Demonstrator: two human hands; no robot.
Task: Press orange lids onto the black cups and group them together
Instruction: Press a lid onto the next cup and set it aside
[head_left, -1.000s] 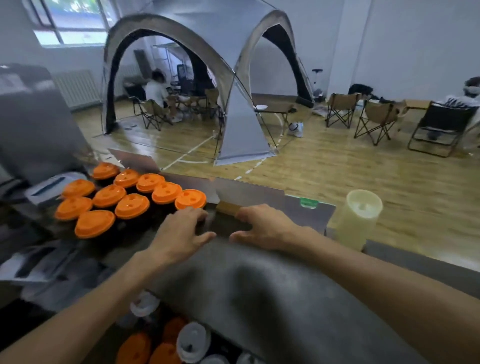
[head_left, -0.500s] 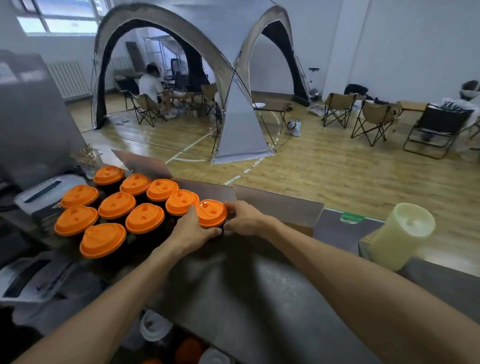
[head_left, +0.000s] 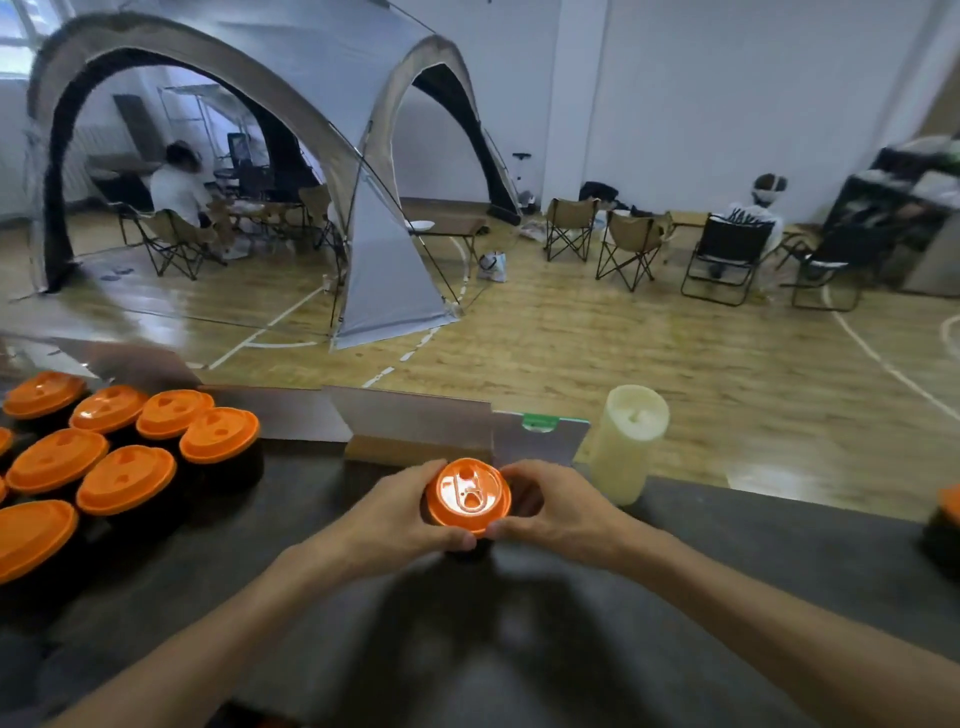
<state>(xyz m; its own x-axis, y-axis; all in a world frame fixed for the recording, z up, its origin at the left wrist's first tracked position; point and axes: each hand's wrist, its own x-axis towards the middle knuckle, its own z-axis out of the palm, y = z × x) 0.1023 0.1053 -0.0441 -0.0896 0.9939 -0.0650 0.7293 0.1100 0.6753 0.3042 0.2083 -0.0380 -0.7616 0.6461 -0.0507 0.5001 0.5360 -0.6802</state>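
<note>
Pressing unevenly could leave the orange lid (head_left: 469, 494) cocked on one side of the black cup (head_left: 466, 550), or tip the cup on the dark desk (head_left: 727, 587). Both hands, left (head_left: 397, 517) and right (head_left: 553, 506), are curled around the lid's rim at centre. Its glossy top reflects light. The grouped lidded cups (head_left: 124, 467) stand well apart, left.

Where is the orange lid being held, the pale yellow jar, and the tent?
orange lid (head_left: 468, 492): head view, middle of its top.
pale yellow jar (head_left: 623, 447): head view, its side wall.
tent (head_left: 384, 280): head view, its grey front panel.
</note>
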